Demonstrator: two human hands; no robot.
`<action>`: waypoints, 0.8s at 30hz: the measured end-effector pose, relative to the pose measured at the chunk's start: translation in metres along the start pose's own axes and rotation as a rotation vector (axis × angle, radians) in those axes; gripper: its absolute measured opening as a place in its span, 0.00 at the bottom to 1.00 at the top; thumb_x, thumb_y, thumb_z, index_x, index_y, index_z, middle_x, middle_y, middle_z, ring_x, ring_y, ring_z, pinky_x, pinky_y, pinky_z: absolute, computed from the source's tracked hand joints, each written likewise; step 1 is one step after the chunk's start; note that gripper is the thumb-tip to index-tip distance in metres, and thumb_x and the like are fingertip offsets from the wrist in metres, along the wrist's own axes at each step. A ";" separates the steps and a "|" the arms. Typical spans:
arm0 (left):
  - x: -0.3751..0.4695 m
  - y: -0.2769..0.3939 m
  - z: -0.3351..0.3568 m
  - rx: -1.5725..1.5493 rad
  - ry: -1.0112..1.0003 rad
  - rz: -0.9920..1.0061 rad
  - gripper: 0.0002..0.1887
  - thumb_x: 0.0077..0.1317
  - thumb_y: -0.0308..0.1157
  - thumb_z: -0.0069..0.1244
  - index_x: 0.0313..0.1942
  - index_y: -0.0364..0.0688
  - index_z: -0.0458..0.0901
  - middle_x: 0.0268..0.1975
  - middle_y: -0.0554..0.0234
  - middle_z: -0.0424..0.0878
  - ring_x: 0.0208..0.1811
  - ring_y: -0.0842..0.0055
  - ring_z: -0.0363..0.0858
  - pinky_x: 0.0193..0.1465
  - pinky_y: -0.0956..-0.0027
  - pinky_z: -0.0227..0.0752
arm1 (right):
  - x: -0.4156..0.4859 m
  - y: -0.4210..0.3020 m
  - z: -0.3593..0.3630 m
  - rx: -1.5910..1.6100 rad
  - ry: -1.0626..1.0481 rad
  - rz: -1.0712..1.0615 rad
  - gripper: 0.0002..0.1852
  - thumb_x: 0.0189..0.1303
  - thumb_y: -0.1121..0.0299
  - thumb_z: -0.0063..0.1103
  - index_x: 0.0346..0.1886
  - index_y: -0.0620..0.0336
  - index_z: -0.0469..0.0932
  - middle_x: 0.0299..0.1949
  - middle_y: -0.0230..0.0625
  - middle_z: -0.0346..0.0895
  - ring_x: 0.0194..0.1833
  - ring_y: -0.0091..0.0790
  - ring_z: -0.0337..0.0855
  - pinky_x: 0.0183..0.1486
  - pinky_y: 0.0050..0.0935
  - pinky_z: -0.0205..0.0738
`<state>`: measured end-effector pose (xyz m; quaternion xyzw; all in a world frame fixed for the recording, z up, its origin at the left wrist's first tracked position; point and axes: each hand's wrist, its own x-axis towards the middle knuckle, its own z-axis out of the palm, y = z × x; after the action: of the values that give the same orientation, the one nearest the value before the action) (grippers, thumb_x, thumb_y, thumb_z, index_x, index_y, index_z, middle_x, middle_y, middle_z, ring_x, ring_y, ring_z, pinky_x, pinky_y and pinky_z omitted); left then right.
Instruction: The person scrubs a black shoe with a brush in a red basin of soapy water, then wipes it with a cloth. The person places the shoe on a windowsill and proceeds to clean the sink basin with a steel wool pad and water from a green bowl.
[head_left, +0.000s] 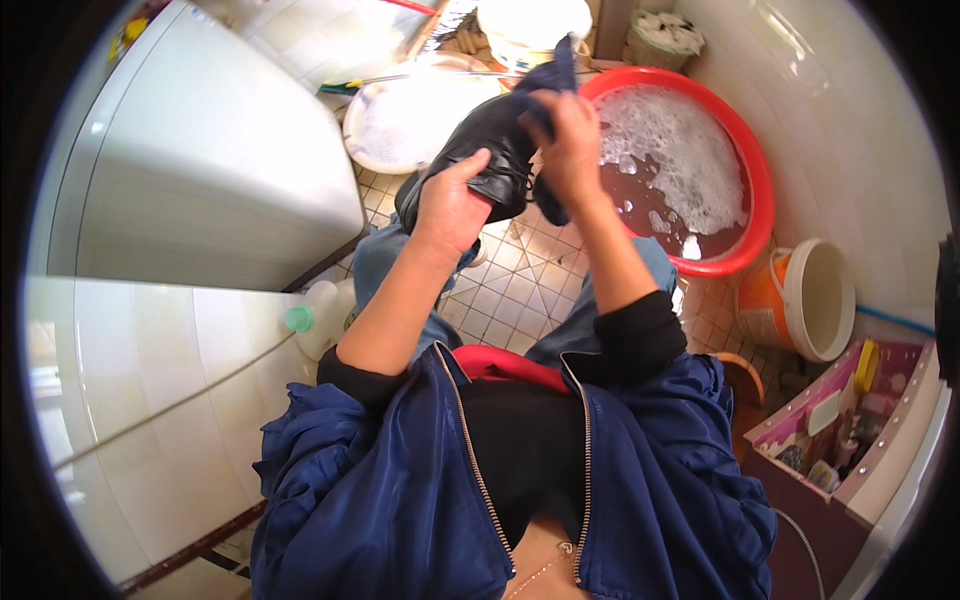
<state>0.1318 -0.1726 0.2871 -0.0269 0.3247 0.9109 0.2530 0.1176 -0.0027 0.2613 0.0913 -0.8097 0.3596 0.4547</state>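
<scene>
My left hand (454, 206) grips a black leather lace-up shoe (484, 135) by its opening, thumb over the edge. The shoe is held tilted above my knees, its front part pointing away from me. My right hand (571, 146), slightly blurred, holds a dark blue cloth (553, 73) against the far end of the shoe. Part of the cloth hangs below that hand. The cloth and fingers hide the toe.
To the right stands a red basin (763, 187) of dark, foamy water. A pale basin (360, 142) sits beyond the shoe. An orange-and-white bucket (829, 300) lies tipped near a box of toiletries (795, 420). A white appliance (217, 165) is at left, beside a green-capped jug (322, 315).
</scene>
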 end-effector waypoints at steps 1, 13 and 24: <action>-0.009 0.014 -0.004 -0.051 0.002 0.005 0.15 0.66 0.24 0.42 0.53 0.30 0.70 0.51 0.52 0.77 0.52 0.65 0.77 0.59 0.60 0.68 | 0.012 0.006 0.000 0.126 -0.040 0.193 0.14 0.56 0.73 0.61 0.46 0.62 0.76 0.36 0.38 0.79 0.41 0.38 0.80 0.46 0.32 0.72; -0.113 0.170 -0.050 -0.222 -0.101 0.496 0.18 0.68 0.32 0.42 0.55 0.33 0.71 0.56 0.50 0.75 0.57 0.60 0.73 0.63 0.55 0.64 | 0.016 -0.158 0.061 0.597 -0.261 0.491 0.21 0.66 0.61 0.51 0.54 0.70 0.72 0.44 0.43 0.78 0.45 0.33 0.77 0.50 0.28 0.68; -0.368 0.141 -0.175 -0.124 0.526 0.529 0.20 0.64 0.29 0.46 0.56 0.32 0.68 0.52 0.49 0.78 0.51 0.63 0.78 0.55 0.59 0.72 | 0.056 -0.159 0.061 1.055 -0.175 0.617 0.18 0.67 0.63 0.48 0.51 0.70 0.72 0.47 0.46 0.77 0.45 0.43 0.80 0.47 0.42 0.78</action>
<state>0.3641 -0.5350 0.3096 -0.1901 0.3187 0.9247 -0.0851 0.1210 -0.1486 0.3657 0.0945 -0.5463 0.8177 0.1551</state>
